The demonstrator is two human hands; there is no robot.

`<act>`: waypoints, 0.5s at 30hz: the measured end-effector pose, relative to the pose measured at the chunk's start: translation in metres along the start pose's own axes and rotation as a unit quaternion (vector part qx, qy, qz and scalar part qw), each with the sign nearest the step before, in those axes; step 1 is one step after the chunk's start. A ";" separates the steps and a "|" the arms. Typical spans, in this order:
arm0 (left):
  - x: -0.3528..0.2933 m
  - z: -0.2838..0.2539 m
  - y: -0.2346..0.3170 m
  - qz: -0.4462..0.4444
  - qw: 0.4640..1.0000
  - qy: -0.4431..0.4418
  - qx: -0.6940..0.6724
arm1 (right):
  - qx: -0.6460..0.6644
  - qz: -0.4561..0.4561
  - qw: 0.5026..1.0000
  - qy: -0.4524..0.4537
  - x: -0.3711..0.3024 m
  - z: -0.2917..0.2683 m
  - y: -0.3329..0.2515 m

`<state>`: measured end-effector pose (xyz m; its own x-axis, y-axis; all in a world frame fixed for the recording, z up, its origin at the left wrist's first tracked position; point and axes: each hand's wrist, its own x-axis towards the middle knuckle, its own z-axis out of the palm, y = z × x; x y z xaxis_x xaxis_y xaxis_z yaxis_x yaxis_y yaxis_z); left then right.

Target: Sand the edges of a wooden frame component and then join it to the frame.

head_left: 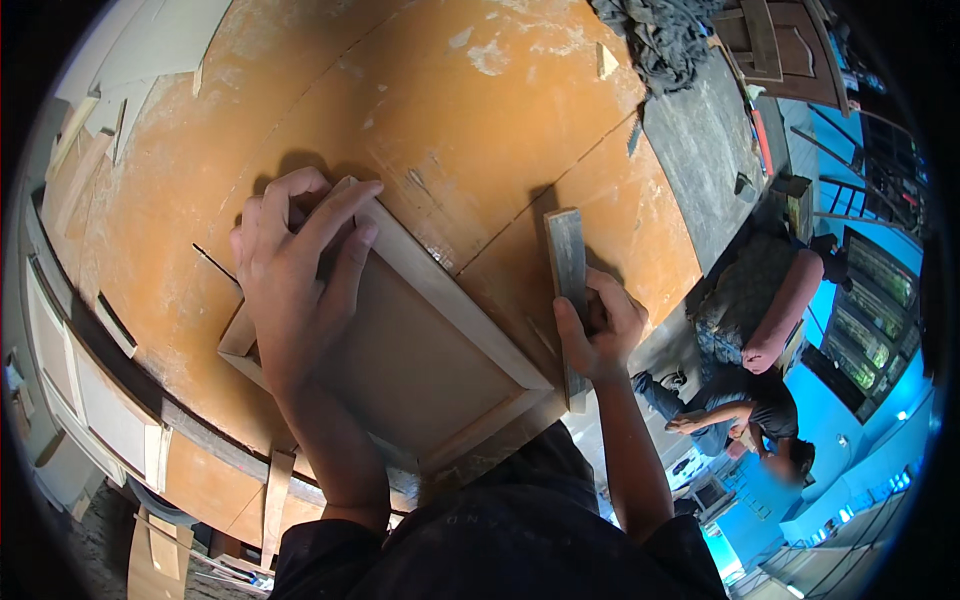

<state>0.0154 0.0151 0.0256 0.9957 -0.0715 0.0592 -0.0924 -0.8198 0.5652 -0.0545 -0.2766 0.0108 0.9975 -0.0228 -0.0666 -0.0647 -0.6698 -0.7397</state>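
A framed wooden panel [420, 350], a flat recessed board bordered by pale moulding, is laid on an orange, paint-worn workbench [470, 110], its near corner overhanging the bench edge towards the person. The left hand [295, 275] is pressed flat on the panel's far left corner, the fingers [335, 215] slightly spread and curled over the moulded rim, so that the piece is pinned to the bench. A narrow grey sanding block [568, 275], long and flat, is gripped at its lower end by the right hand [600, 335]; the thumb [568, 335] is laid along one face and the other fingers are wrapped round the back. The block is held upright on its edge just beside the panel's right rail; whether it is touching the rail cannot be told.

For the rubbing to be done well, the block is best kept flush with the rail and moved along the grain in long, even strokes, so that the moulded edge is not rounded off. Steady downward pressure from the holding hand seems needed, since the overhanging corner could let the panel tip or slide.

A dark crumpled rag [660, 35] is left at the far end of the bench. A seated person [750, 400] is visible below on the right.
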 end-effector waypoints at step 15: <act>-0.022 0.009 0.023 -0.045 0.988 0.104 0.105 | 0.134 -0.049 0.988 0.063 0.001 0.012 0.005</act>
<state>-0.0090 -0.0069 0.0301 0.9747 0.1065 0.1965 0.0212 -0.9192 0.3932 -0.0539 -0.2711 -0.0012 0.9939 -0.0713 0.0846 0.0432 -0.4538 -0.8901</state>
